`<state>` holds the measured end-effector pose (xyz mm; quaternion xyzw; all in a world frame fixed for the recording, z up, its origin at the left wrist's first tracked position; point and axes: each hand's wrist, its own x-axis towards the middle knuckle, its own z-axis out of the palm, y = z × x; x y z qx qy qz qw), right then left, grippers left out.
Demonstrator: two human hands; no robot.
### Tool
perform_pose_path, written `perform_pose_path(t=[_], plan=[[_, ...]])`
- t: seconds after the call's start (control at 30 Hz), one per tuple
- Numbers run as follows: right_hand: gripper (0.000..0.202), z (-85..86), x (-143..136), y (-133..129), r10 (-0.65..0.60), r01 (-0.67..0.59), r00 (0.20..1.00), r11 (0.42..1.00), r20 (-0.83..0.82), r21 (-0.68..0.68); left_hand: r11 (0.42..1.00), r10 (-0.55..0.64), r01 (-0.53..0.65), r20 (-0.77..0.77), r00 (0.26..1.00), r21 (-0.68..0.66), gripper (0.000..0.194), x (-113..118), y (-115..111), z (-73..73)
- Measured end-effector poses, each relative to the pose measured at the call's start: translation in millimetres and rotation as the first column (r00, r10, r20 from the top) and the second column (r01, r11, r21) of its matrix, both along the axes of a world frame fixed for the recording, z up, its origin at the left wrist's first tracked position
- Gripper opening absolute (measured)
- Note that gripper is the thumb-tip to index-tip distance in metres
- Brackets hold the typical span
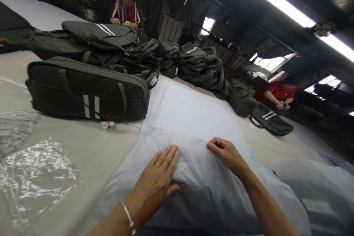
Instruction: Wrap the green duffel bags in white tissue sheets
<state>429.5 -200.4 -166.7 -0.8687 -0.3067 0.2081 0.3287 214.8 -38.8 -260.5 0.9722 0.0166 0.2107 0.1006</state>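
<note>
White translucent sheeting [193,162] covers a bulky dark shape in front of me, with more white sheet [190,114] stretching away beyond it. My left hand [157,180] lies flat on the sheeting, fingers stretched out, with a bracelet on the wrist. To its right, my right hand [225,151] pinches an edge of the sheeting between thumb and fingers. A dark green bag [110,92] with two white stripes and a white tag [107,124] stands on the table at the left, touched by neither hand.
Clear plastic bags [41,177] lie on the table [110,151] at the left. Dark green bags [193,66] are piled across the back. One person [127,14] is behind the pile; another in red [276,94] is at the right. More translucent sheeting [318,188] lies at the right.
</note>
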Motion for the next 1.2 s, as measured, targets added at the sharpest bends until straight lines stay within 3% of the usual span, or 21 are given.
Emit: perform_pose_path(t=[0.2,0.33,0.43,0.53,0.63,0.73,0.83,0.93,1.03,1.2], plan=[[0.036,-37.5,12,-2,0.033,-0.035,0.983,0.999,0.181,0.008,0.999,0.029,-0.029,-0.003,1.0,0.016,0.078,-12,11,-7.9],[0.037,-61.0,12,-5,0.029,-0.033,0.976,0.999,0.215,0.017,0.999,0.005,-0.007,0.055,0.999,0.046,0.079,-18,6,21.0],[0.039,-66.6,11,-3,0.034,-0.043,0.973,0.998,0.227,0.038,0.993,-0.115,0.112,0.071,0.991,0.05,0.081,-4,-11,41.3],[0.041,-50.9,15,-3,-0.007,-0.017,0.97,0.995,0.243,0.096,0.989,-0.143,0.143,-0.023,0.989,-0.022,0.084,21,-26,36.3],[0.051,-14.0,20,-19,-0.127,0.065,0.953,0.972,0.274,0.225,0.993,-0.089,0.083,-0.065,0.994,-0.081,0.085,38,-28,20.3],[0.054,16.3,11,-48,-0.208,0.119,0.938,0.945,0.276,0.305,0.991,-0.074,0.069,-0.042,0.996,-0.111,0.078,42,-25,16.6],[0.054,12.7,-6,-72,-0.019,-0.005,0.967,0.996,0.255,0.093,0.992,-0.025,0.019,-0.045,0.999,-0.127,0.065,42,-25,26.0],[0.062,-8.9,-15,-78,0.175,-0.135,0.965,0.97,0.197,-0.2,0.992,0.05,-0.057,-0.064,0.997,-0.114,0.052,46,-28,37.3],[0.067,-14.1,-10,-71,0.167,-0.13,0.972,0.968,0.163,-0.216,0.991,0.091,-0.099,-0.085,0.992,-0.092,0.039,49,-31,45.8],[0.054,-0.8,-7,-63,0.169,-0.124,0.956,0.974,0.238,-0.192,0.991,0.107,-0.116,-0.138,0.985,-0.062,0.028,51,-35,57.6]])
